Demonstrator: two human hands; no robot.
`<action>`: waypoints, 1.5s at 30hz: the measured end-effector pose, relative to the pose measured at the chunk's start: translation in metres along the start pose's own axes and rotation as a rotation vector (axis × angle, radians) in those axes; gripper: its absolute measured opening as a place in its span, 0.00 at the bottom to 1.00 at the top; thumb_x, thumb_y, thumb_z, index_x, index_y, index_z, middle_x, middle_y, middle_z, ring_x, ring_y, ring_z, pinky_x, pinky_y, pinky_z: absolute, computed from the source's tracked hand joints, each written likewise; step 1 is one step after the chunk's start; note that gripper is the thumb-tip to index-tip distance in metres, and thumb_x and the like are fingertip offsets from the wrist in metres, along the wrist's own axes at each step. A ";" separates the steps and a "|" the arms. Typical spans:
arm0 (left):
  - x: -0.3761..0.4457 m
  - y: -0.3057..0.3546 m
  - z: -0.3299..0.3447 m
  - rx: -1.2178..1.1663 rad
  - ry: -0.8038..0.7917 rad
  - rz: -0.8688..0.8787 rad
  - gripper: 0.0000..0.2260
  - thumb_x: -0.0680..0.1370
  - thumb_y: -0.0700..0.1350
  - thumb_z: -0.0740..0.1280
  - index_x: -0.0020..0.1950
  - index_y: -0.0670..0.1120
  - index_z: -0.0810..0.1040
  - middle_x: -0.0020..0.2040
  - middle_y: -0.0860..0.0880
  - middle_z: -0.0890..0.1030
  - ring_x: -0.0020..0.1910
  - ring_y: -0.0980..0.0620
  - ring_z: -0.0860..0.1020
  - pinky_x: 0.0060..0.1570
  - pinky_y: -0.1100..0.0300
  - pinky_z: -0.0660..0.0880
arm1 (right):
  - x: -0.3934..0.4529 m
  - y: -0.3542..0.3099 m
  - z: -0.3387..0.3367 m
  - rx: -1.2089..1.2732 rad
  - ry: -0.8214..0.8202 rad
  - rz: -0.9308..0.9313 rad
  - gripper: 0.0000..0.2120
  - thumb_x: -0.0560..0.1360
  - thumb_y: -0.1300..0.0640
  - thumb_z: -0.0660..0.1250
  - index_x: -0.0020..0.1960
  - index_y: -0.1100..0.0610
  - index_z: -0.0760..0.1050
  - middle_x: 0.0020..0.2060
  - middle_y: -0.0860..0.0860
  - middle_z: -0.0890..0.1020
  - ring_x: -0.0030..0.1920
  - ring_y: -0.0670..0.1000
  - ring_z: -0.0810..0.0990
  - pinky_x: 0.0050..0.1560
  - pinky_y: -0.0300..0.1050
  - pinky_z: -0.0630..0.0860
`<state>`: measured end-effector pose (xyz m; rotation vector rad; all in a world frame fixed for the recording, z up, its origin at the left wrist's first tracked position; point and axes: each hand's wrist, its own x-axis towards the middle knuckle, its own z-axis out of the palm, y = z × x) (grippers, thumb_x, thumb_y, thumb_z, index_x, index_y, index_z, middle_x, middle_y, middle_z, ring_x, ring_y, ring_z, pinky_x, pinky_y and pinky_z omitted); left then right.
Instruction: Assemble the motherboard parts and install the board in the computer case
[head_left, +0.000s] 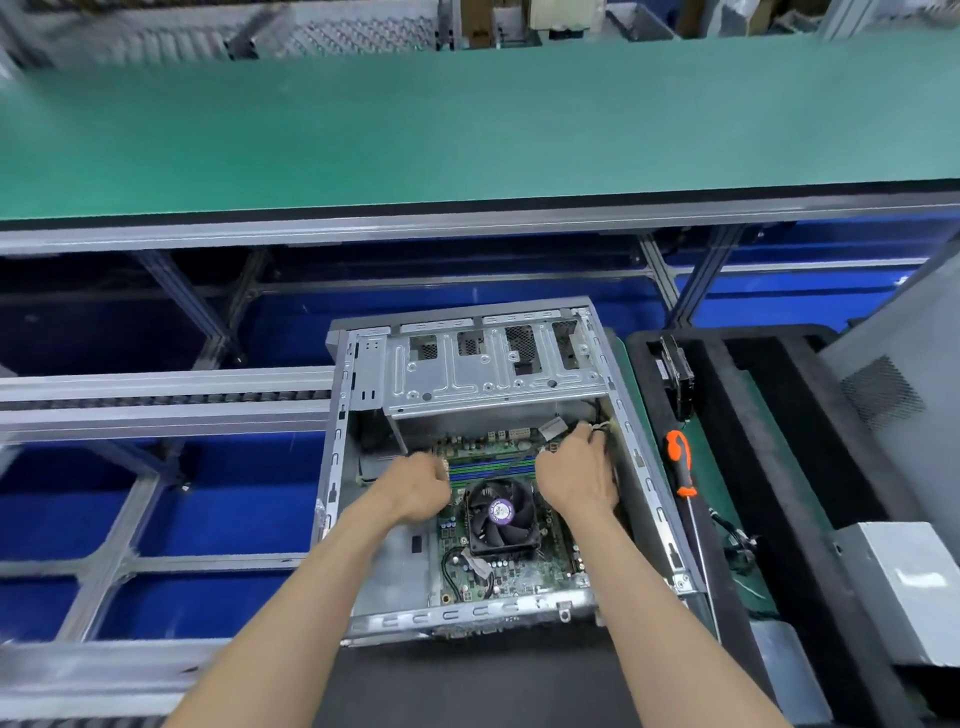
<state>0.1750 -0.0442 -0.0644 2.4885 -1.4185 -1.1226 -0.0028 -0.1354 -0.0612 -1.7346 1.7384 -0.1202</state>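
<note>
The green printed-circuit motherboard (506, 525) lies flat inside the open grey steel case (467, 467); the right hand (576, 475) pinches a thin cable bundle (602, 427) at the board's far right corner, nearer than the left hand (415, 491), fingers curled, contents unclear.

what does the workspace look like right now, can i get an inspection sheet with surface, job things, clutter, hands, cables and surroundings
surface: dark mat under the case, beside a grey roller conveyor
job's things: open grey metal computer case with the green motherboard lying inside; black round cooler fan on the board
clutter: orange-handled screwdriver to the right of the case; grey metal box at far right
hands: left hand curled at the board's far left edge, what it holds cannot be told; right hand pinching thin wires at the case's far right corner
cables: black cable on the board; loose wires right of the screwdriver
surroundings: green-topped bench beyond, blue bins below
</note>
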 end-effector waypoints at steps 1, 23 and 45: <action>-0.002 0.000 -0.001 -0.056 0.046 -0.017 0.10 0.71 0.36 0.58 0.45 0.43 0.78 0.47 0.46 0.82 0.43 0.50 0.77 0.39 0.60 0.73 | -0.001 0.001 -0.001 -0.023 0.008 -0.019 0.30 0.78 0.56 0.62 0.76 0.60 0.57 0.73 0.58 0.66 0.66 0.61 0.72 0.49 0.50 0.64; -0.011 0.003 0.006 -0.558 0.491 -0.313 0.22 0.82 0.42 0.60 0.74 0.41 0.60 0.59 0.39 0.78 0.53 0.43 0.75 0.52 0.51 0.72 | -0.027 0.002 0.015 -0.579 -0.491 -0.666 0.52 0.65 0.47 0.81 0.78 0.54 0.51 0.78 0.54 0.56 0.78 0.63 0.51 0.70 0.65 0.68; 0.001 -0.001 -0.005 -0.175 0.531 -0.237 0.17 0.84 0.46 0.56 0.70 0.37 0.65 0.60 0.34 0.78 0.58 0.34 0.74 0.55 0.46 0.69 | -0.027 -0.005 0.012 -0.521 -0.335 -0.685 0.46 0.66 0.45 0.79 0.75 0.55 0.58 0.70 0.54 0.64 0.71 0.61 0.62 0.60 0.61 0.76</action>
